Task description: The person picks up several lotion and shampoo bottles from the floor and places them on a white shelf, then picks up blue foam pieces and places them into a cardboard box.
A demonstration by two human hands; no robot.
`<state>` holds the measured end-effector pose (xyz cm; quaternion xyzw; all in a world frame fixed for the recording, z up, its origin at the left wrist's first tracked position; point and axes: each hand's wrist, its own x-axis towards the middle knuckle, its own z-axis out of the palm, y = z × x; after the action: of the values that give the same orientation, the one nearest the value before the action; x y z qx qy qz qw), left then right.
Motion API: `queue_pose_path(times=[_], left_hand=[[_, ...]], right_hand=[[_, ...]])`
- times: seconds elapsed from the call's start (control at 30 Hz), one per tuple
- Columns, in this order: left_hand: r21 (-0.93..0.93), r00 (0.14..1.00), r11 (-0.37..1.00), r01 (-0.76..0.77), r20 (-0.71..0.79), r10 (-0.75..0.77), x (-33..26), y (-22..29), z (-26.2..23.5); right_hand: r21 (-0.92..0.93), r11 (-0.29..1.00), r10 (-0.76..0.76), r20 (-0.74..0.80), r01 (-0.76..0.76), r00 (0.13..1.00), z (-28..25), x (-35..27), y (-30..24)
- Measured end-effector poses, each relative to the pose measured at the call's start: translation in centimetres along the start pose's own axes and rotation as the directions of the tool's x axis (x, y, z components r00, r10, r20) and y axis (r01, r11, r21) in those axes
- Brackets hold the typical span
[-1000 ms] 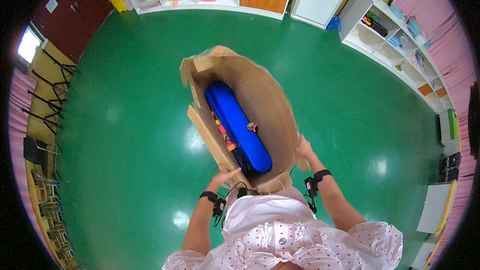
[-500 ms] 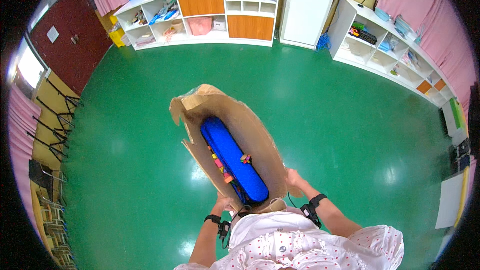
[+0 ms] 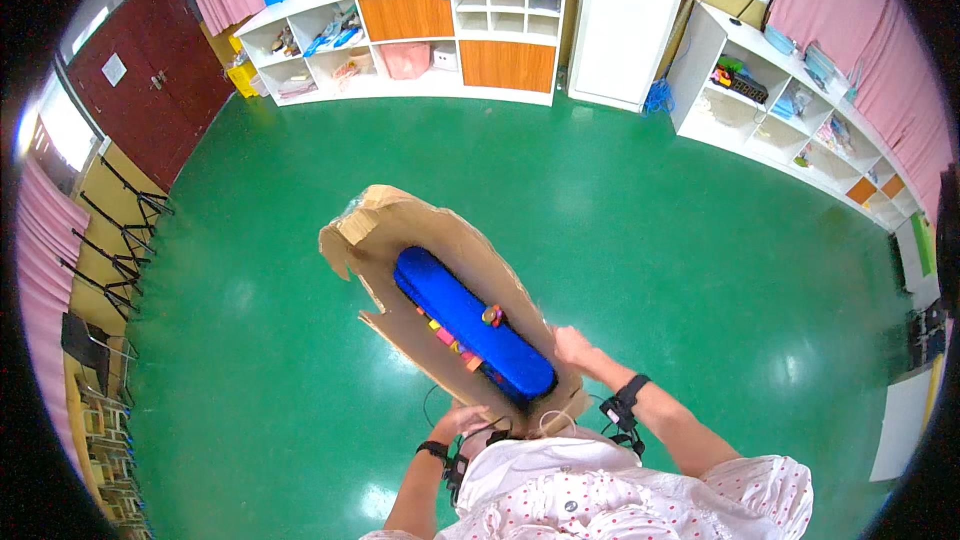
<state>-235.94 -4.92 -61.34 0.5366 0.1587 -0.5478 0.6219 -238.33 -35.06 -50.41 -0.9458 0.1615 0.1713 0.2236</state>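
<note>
A long, open cardboard box (image 3: 392, 332) with torn, ragged edges is held in front of my body, its far end pointing to the far left. Inside lies a long blue object with rounded ends (image 3: 470, 320), perhaps a case. A small multicoloured item (image 3: 493, 315) rests on top of it, and several small coloured pieces (image 3: 444, 337) line its left side. My left hand (image 3: 462, 421) is closed on the box's near left side, its fingers partly over the edge. On the right wall, my right hand (image 3: 574, 349) grips the edge, with its fingertips partly hidden.
Green floor (image 3: 680, 270) surrounds me. White shelves with wooden doors (image 3: 405, 12) stand at the far wall beside a tall white cabinet (image 3: 630, 25). More shelves (image 3: 790, 120) curve along the right. Black folding stands (image 3: 115, 250) and stacked chairs (image 3: 108, 440) line the left.
The box has swung so its far end points further left. My right hand has shifted slightly left and up, and my left hand slightly down. The room sits a little lower in the picture.
</note>
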Motion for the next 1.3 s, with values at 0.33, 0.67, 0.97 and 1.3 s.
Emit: queue_pose_path(times=[0.33, 0.67, 0.97, 1.3], left_hand=[[-0.004, 0.981, 0.994, -0.114, -0.161, 0.111, 8.1, 12.6, -10.8], [-0.309, 0.944, 0.947, 0.083, -0.28, -0.175, 12.5, 20.6, -5.1], [-0.214, 0.764, 0.963, -0.164, -0.645, -0.014, 17.9, 28.0, 0.4], [-0.327, 0.817, 0.886, -0.33, -0.568, 0.096, 26.8, 37.5, 7.1]], right_hand=[[-0.139, 0.99, -0.033, -0.043, 0.027, 0.999, -9.8, 13.5, 1.7], [-0.086, 0.996, -0.022, -0.028, 0.02, 0.999, -16.7, 27.0, 5.4], [-0.188, 0.971, -0.116, 0.158, 0.145, 0.981, -21.6, 38.5, 9.4], [-0.195, 0.91, -0.351, 0.103, 0.365, 0.931, -34.1, 51.1, 9.9]])
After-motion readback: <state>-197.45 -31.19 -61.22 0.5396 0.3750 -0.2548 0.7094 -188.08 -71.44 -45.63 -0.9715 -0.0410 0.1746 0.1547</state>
